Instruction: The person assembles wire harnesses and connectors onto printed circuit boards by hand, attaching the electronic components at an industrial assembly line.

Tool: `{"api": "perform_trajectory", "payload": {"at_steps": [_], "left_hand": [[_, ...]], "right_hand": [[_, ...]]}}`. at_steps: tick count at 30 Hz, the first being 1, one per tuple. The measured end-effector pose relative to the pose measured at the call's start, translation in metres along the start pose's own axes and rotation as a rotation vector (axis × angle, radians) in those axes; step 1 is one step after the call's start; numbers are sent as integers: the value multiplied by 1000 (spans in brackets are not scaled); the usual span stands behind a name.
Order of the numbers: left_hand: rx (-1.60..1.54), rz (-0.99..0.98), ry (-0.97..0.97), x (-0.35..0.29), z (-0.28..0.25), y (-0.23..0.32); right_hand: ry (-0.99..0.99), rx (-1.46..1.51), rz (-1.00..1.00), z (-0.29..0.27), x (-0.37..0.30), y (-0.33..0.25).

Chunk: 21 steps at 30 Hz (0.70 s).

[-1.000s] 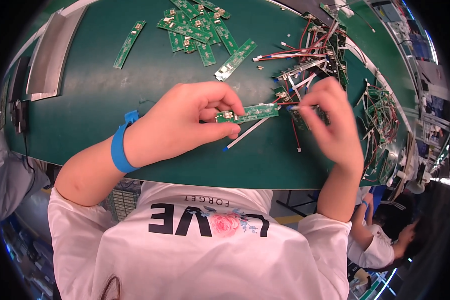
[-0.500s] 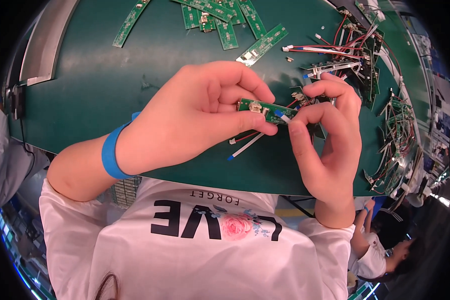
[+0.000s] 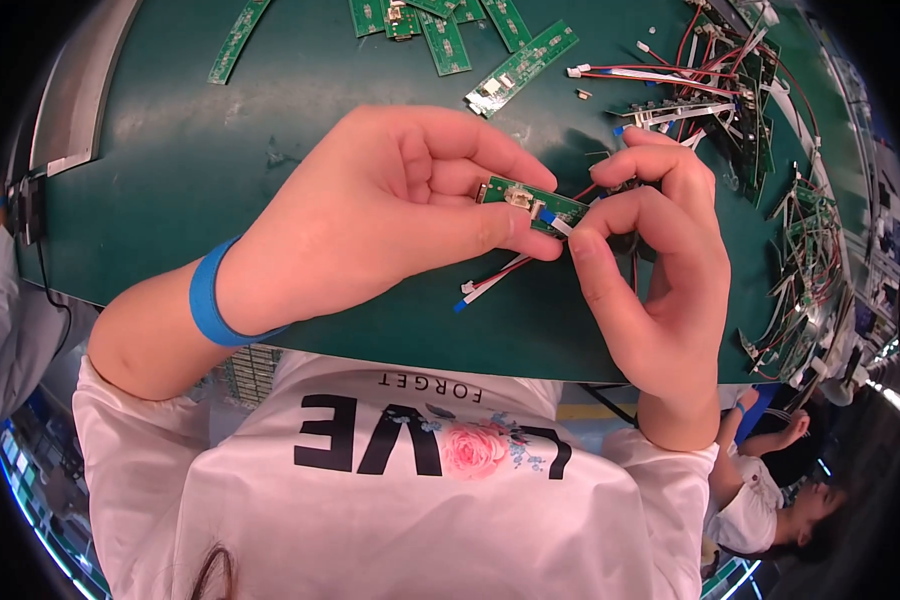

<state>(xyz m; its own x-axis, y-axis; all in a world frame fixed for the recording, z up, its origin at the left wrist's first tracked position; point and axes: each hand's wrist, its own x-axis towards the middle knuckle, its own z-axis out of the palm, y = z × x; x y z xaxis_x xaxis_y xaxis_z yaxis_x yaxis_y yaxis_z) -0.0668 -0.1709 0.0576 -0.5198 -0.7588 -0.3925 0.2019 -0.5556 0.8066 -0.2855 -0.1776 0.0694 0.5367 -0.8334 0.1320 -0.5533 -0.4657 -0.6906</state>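
Observation:
Between the thumb and fingers of my left hand (image 3: 400, 205) is a narrow green circuit board (image 3: 500, 190) with a cream connector socket on its face. My right hand (image 3: 660, 240) pinches a white ribbon cable (image 3: 561, 226). The cable's blue end touches the board beside the socket; whether it sits inside a connector I cannot tell. Below the board hang a red-and-black wire and another white ribbon cable with a blue tip (image 3: 470, 298). Part of a dark board shows behind my right fingers, which hide the rest of it.
Several green circuit boards (image 3: 515, 72) lie at the back of the green table (image 3: 200, 150). A tangled pile of boards, wires and ribbon cables (image 3: 740, 110) is at the far right, with another bundle (image 3: 805, 250) nearer. Another person (image 3: 760, 500) is at lower right.
The blue cable end has shifted left along the board, toward the cream socket. Both hands keep their grips, and the boards on the table appear slightly higher in the picture.

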Motion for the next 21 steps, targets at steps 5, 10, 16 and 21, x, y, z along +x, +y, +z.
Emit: {"api": "perform_trajectory", "payload": {"at_steps": [5, 10, 16, 21], "left_hand": [[35, -5, 16, 1, 4, 3], [32, -3, 12, 2, 2, 3], [6, 14, 32, 4, 2, -4], [-14, 57, 5, 7, 1, -10]], "right_hand": [[-16, 16, 2, -3, 0, 1], [-9, 5, 12, 0, 0, 1], [-6, 22, 23, 2, 1, 1], [14, 42, 36, 4, 1, 1]]}}
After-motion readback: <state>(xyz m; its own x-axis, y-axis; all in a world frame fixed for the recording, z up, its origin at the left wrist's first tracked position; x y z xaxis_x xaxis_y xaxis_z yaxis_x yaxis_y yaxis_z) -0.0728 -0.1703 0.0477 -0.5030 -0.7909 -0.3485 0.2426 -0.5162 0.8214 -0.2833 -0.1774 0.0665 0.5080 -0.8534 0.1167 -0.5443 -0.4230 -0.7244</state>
